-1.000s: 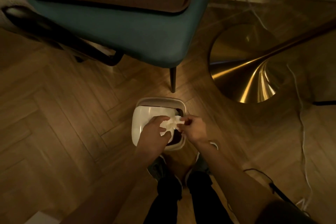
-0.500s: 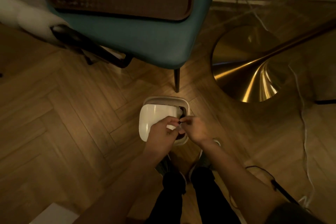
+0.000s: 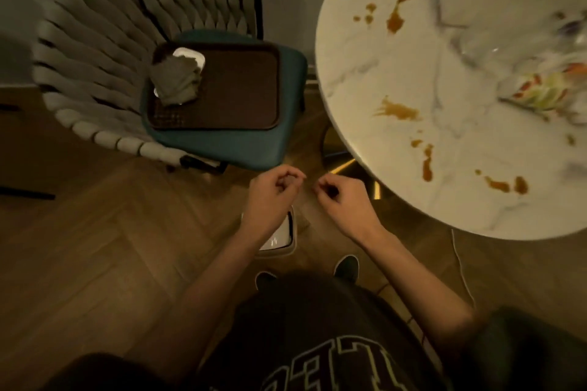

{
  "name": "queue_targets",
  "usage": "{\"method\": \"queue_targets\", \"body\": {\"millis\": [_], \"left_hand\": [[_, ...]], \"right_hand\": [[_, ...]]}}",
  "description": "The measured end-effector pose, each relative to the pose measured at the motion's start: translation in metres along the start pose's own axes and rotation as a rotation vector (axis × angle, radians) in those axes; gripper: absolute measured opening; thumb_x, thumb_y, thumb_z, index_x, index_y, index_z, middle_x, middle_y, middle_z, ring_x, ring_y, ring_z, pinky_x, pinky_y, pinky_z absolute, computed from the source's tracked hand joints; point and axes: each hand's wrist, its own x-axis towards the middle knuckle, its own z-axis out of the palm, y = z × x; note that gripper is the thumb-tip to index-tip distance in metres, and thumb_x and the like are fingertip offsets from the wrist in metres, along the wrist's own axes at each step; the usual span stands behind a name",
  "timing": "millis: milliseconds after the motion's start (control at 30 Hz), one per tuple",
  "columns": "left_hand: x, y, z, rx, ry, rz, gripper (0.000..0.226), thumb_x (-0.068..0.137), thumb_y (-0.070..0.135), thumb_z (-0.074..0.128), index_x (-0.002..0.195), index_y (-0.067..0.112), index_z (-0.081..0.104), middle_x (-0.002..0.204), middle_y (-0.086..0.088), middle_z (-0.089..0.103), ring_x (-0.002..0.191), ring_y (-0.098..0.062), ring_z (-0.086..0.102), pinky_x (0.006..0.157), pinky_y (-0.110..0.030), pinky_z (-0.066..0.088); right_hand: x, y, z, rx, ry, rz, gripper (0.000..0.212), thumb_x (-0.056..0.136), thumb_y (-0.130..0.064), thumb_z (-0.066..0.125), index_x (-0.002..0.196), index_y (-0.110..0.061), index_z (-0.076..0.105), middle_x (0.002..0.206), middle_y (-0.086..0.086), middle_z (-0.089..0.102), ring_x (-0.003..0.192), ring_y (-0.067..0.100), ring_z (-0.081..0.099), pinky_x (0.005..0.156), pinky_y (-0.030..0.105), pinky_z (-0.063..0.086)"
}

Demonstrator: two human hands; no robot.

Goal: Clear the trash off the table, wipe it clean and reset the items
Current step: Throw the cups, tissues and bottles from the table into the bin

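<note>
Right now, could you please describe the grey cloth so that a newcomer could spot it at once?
Find the woven-backed chair left of the round marble table. A dark brown tray lies on its teal seat, and the cloth sits crumpled in the tray's far left corner, partly over a white dish. It is the only grey, rumpled thing there.

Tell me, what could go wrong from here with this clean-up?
1. The brown sauce smears on the round white marble table could spread rather than lift when wiped.
2. The crumpled colourful wrapper lies on the same table and might drag through sauce if slid off.
3. The thin white cable trails across the wooden floor close to the person's shoes; it might trip them.
</note>
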Motion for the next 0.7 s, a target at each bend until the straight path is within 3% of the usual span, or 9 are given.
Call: {"method": "queue_targets", "body": {"millis": [133,367,567,700], "left_hand": [[0.006,0.059,0.013,0.021,-0.029,0.119,0.011,0.093,0.015,0.06,0.091,0.019,0.071,0.064,0.008,0.058,0.059,-0.001,0.052,0.058,-0.016,0.042],[0.028,0.138,0.09,0.114,-0.163,0.187,0.016,0.094,0.016,0.056,0.093,0.017,0.072,0.064,0.005,0.061,0.056,-0.007,0.055,0.054,-0.013,0.04],[0.064,0.187,0.193,0.25,-0.271,0.214,0.016,0.089,0.015,0.058,0.098,0.023,0.069,0.084,0.007,0.069,0.067,-0.006,0.064,0.065,-0.017,0.049],[0.102,0.21,0.261,0.409,-0.292,0.281,0.03,0.086,0.015,0.06,0.115,0.021,0.063,0.105,0.006,0.066,0.086,-0.011,0.063,0.078,-0.024,0.05]], "right_hand": [[-0.017,-0.01,-0.064,-0.001,0.077,0.015,0.011,0.091,-0.015,0.06,0.091,-0.016,0.071,0.084,-0.003,0.069,0.078,0.006,0.062,0.074,0.023,0.049],[-0.042,0.05,-0.173,0.011,0.206,0.142,0.015,0.088,-0.013,0.057,0.083,-0.016,0.071,0.076,-0.002,0.069,0.071,0.015,0.064,0.072,0.04,0.056],[-0.048,0.138,-0.279,-0.016,0.25,0.252,0.013,0.09,-0.013,0.058,0.088,-0.015,0.071,0.08,0.002,0.07,0.072,0.015,0.065,0.065,0.026,0.055],[-0.035,0.203,-0.343,-0.054,0.313,0.294,0.011,0.091,-0.014,0.059,0.091,-0.014,0.07,0.086,-0.001,0.068,0.079,0.014,0.062,0.071,0.027,0.051]]}}
